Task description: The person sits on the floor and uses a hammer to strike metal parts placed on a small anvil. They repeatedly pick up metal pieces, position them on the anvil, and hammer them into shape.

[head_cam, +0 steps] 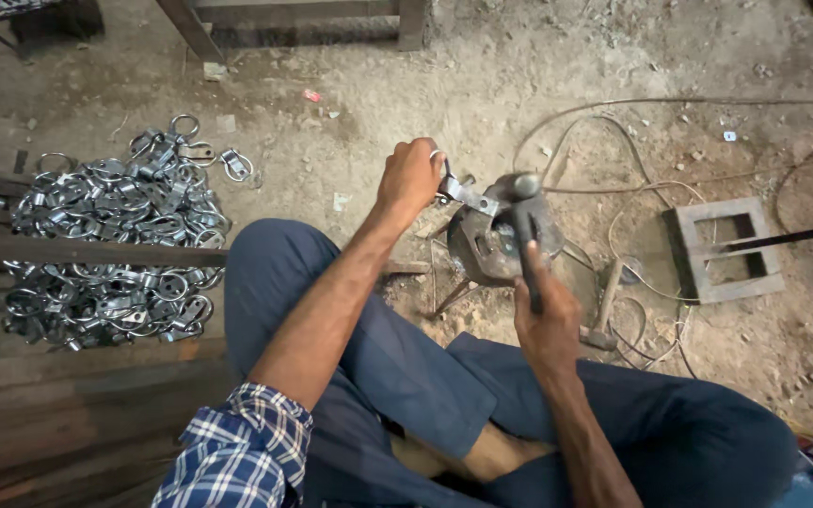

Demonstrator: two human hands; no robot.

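I sit on a dirt floor with my knees spread. My left hand [410,177] grips a small metal ring-and-plate fitting [463,192] and holds it on a round iron anvil block [493,240] on thin legs. My right hand [546,320] is closed around the handle of a hammer [525,218], whose head rests just above the block, right beside the fitting.
A large heap of shiny ring-and-plate fittings [119,230] lies to my left, behind wooden planks [68,252]. A second hammer [604,310] lies on the ground to the right, near a rectangular metal frame [722,249], loose wires [632,198] and a bench base [303,23].
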